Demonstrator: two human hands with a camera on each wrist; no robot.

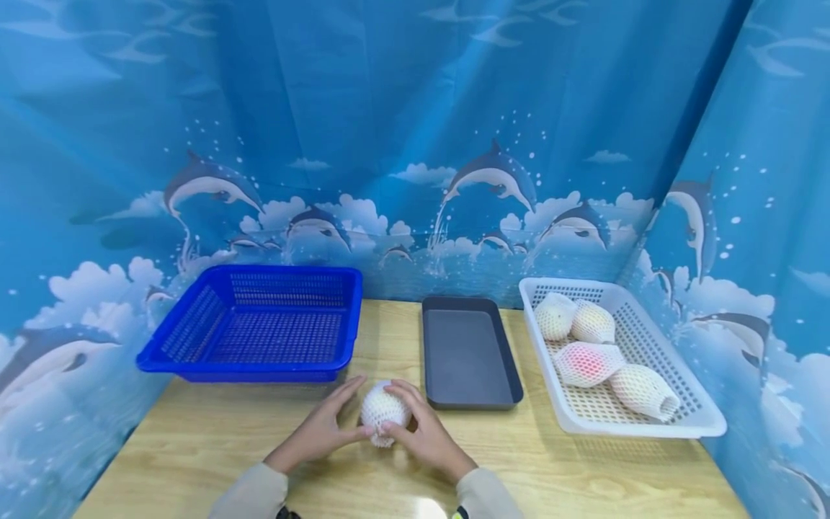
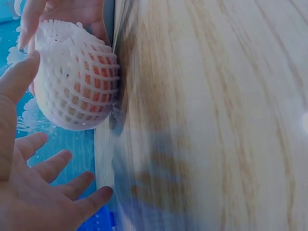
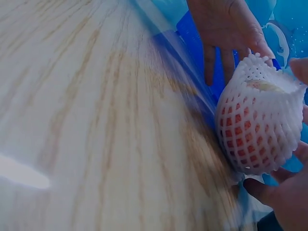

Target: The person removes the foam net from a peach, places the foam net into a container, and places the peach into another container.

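"Looking where?"
"At the netted fruit (image 1: 385,413), on the table (image 1: 363,483) near the tray (image 1: 468,357)."
"Gripped?"
"By the right hand (image 1: 429,435), with curled fingers; just beside the left hand (image 1: 322,429), with fingers spread apart."

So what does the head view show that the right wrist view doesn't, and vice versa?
Only the head view: the white basket with four wrapped fruits in it, and the pale sleeves.

Only the right wrist view: reddish colour through the net of the held fruit, plus the opening at the net's end.

Both: the held fruit, left hand, right hand, wooden tabletop and blue basket, partly hidden in the wrist view.
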